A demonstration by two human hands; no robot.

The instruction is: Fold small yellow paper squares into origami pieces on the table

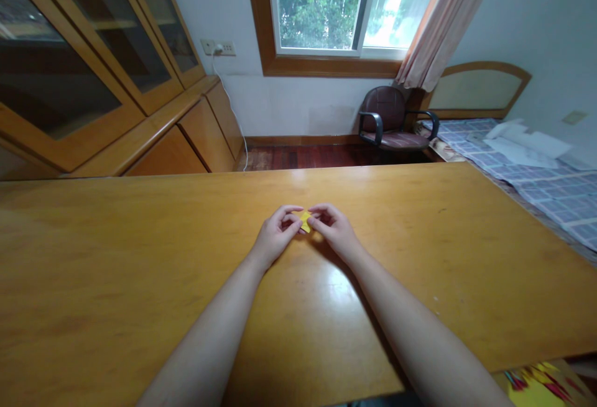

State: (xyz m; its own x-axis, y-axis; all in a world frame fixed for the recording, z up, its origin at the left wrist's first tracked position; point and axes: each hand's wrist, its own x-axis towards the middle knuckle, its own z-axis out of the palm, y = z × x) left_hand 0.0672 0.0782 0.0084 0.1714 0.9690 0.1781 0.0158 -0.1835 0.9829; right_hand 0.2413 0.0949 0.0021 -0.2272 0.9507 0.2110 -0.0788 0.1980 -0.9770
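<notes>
A small piece of folded yellow paper (305, 222) is held between my two hands, just above the wooden table (153, 283). My left hand (278, 233) pinches its left side between thumb and fingers. On the other side, my right hand (334, 228) grips the right edge with thumb and forefinger. The fingers hide part of the paper, so its full shape does not show.
Beyond the table stand a brown office chair (389, 118) and a bed (555, 177) with a checked sheet. Glass-door cabinets (153, 115) line the left wall. At the lower right, yellow and red items (541, 382) lie below the table edge.
</notes>
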